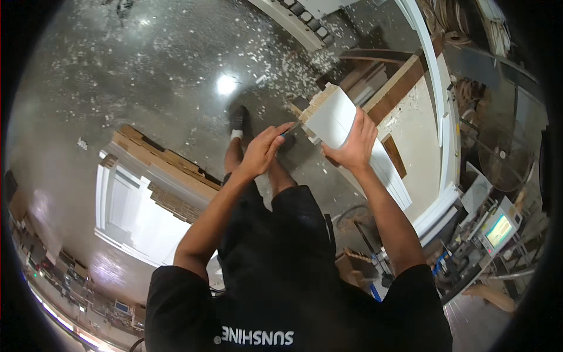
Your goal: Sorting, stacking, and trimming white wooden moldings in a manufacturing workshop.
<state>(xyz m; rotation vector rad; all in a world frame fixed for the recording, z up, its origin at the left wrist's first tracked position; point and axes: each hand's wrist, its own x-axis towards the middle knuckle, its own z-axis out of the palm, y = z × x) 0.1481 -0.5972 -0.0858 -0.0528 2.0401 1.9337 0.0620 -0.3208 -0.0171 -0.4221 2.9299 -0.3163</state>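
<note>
My left hand [262, 151] is closed around a small knife [291, 128], of which a thin dark blade and a bit of blue show. Its tip meets the rough tan end of a stack of white panels [331, 120], where the edge looks ragged. On the right, my right hand [355, 144] grips the stack from above, thumb on one side and fingers along the other. Long white strips [392, 179] run from under that hand toward the lower right; I cannot tell whether they belong to the same stack.
Left of my legs stands a pile of white panels [138, 211] with brown cardboard [158, 155]. A worktable [419, 111] with a wooden edge lies to the right, near a machine with a lit screen [499, 230] and a round fan [502, 155]. White chips litter the grey floor [176, 70].
</note>
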